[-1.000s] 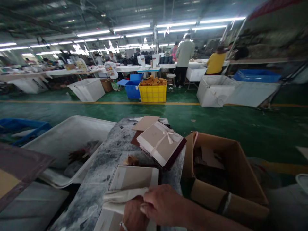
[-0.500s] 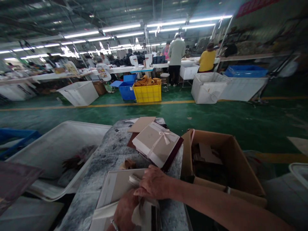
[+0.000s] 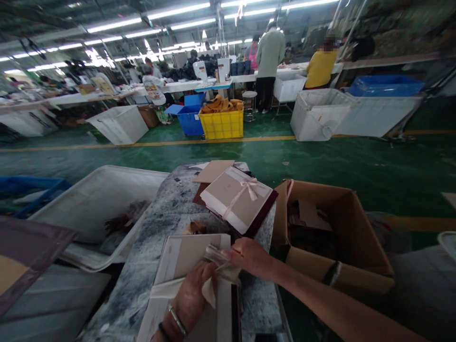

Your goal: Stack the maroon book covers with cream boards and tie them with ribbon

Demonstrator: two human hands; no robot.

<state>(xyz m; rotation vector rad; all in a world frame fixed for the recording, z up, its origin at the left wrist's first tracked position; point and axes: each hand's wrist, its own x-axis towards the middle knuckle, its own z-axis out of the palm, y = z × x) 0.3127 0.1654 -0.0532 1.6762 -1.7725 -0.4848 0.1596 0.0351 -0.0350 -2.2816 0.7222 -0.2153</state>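
Note:
A stack of pale flat panels (image 3: 178,259) lies on the mottled grey table in front of me, with a cream cloth strip (image 3: 167,288) passing across it. Over the stack, my left hand (image 3: 195,290) is closed on the strip near its crossing. My right hand (image 3: 245,255) pinches another part of the same strip at the stack's right edge, where the cloth looks bunched and stretched between both hands. Behind it sits a second stack (image 3: 237,194), bound by a similar strip tied in a bow.
Right of the table stands an open cardboard box (image 3: 331,228) holding brown pieces. On the left is a white tub (image 3: 96,209) with scraps inside. Brown card (image 3: 213,171) lies at the table's far end. People work at benches beyond a yellow crate (image 3: 223,124).
My hands have drawn apart, the right one moving right with the strip pulled between them. The view has tilted slightly downward.

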